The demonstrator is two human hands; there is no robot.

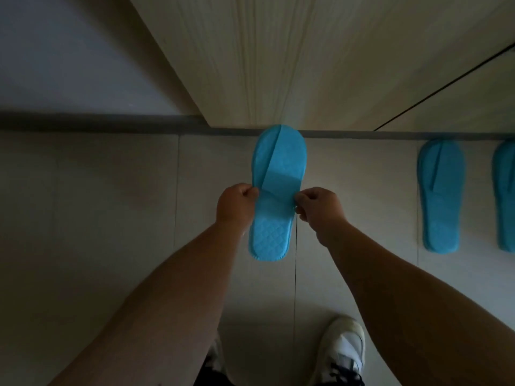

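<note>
Likely to open its flat strap, left hand (pixel 236 203) and right hand (pixel 319 206) pinch opposite edges of the blue slipper (pixel 274 211), toe toward the cabinet (pixel 306 65).

Light: dim and indoor, with a cool grey cast overall.
Brightest area: the wooden panel (pixel 306 65) ahead, with a pale sheen just above the blue slipper (pixel 278 162).
Floor tiles (pixel 83 204): evenly dull, darkening toward the lower corners.
Shadows: soft, without hard edges. Both forearms go dark toward the bottom, while the left hand (pixel 235 203) and right hand (pixel 320 207) are a shade lighter.
White shoe (pixel 344 346): the one pale spot low down.
Sharpness: soft throughout, with the slipper's quilting just legible.
Distortion: wide-angle. The panel's grain fans outward, and the second slipper (pixel 441 196) at the right looks stretched.
</note>
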